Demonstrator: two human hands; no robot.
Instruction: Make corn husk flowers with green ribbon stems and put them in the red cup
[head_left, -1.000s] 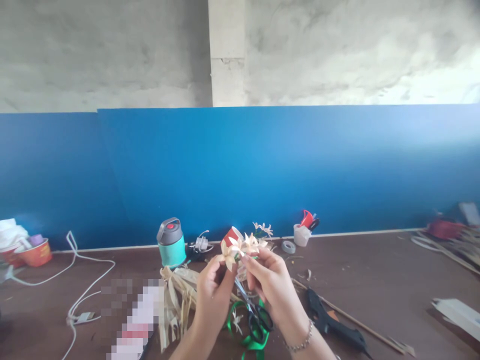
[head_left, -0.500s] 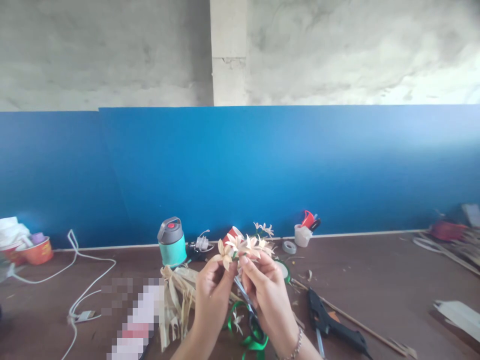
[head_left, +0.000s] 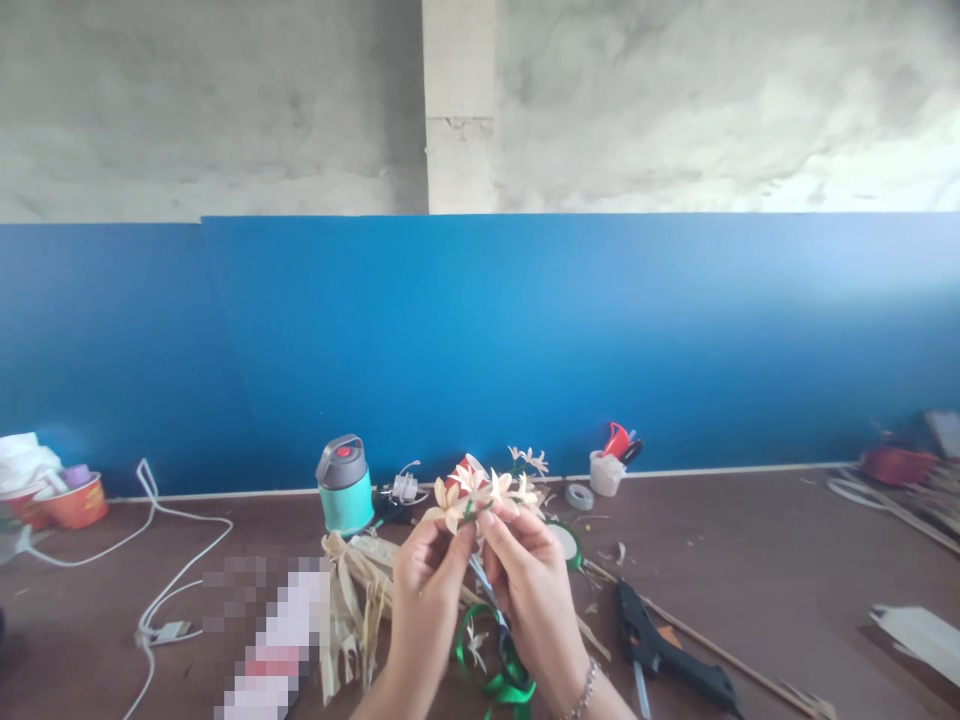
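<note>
My left hand pinches the green stem area of a cluster of cream artificial flowers, its thumb and fingers pressed together just below the petals. Close against it, my right hand is closed on the same flower spray from the right, thumb and forefinger at the stem. Several pale blossoms stick up above both sets of fingertips. Below the hands lie scissors with dark handles, partly hidden by my right hand, and a loose green ribbon. A small white flower rests by the ribbon.
A black glue gun lies to the right beside a thin stick. Dried husks are at the left. Behind stand a teal flask, a tape roll and a white cup of tools. White cables run across the left.
Both hands stay together at the stems and shift only slightly. The flowers between them tilt a little, and more of the green stem shows.
</note>
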